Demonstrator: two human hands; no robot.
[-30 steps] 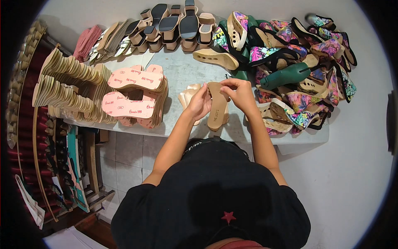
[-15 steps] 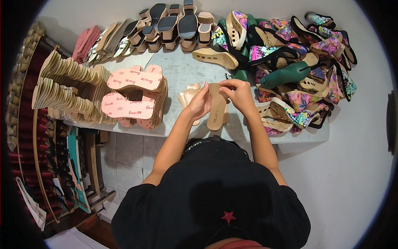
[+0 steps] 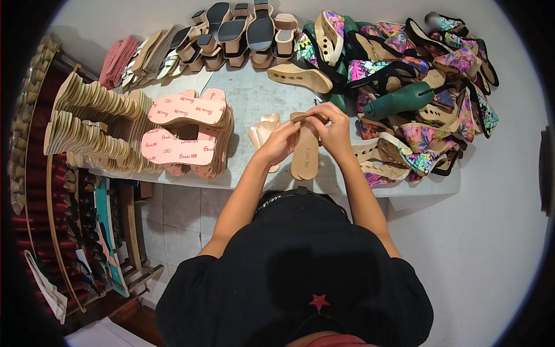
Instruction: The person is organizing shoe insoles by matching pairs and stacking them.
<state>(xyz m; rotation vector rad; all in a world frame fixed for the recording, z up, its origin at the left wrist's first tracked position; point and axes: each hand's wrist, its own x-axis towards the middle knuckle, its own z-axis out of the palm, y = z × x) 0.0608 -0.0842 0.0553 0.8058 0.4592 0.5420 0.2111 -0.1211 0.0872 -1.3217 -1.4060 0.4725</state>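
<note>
A tan insole (image 3: 307, 149) with dark print near its heel end is held upright before me, heel end toward my body. A second tan layer shows along its left edge and heel, seemingly another insole behind it. My left hand (image 3: 281, 142) is closed at the upper left of the insole, thumb near the toe edge. My right hand (image 3: 331, 128) pinches the toe end from the right, fingers curled over the top. Beside my left hand lie shiny beige shoe pieces (image 3: 263, 130) on the table, partly hidden by that hand.
On the grey table (image 3: 248, 92), stacks of pink-topped soles (image 3: 179, 147) and rows of pale soles (image 3: 87, 136) stand at left. Heeled sandals (image 3: 233, 32) line the back. Flowered wedge shoes (image 3: 425, 139) and a green shoe last (image 3: 399, 103) pile at right. A shelf rack (image 3: 110, 231) stands at far left.
My left fingers have closed in toward the insole's toe end, and my right hand has shifted slightly up and left. The second tan layer now shows at the insole's left side.
</note>
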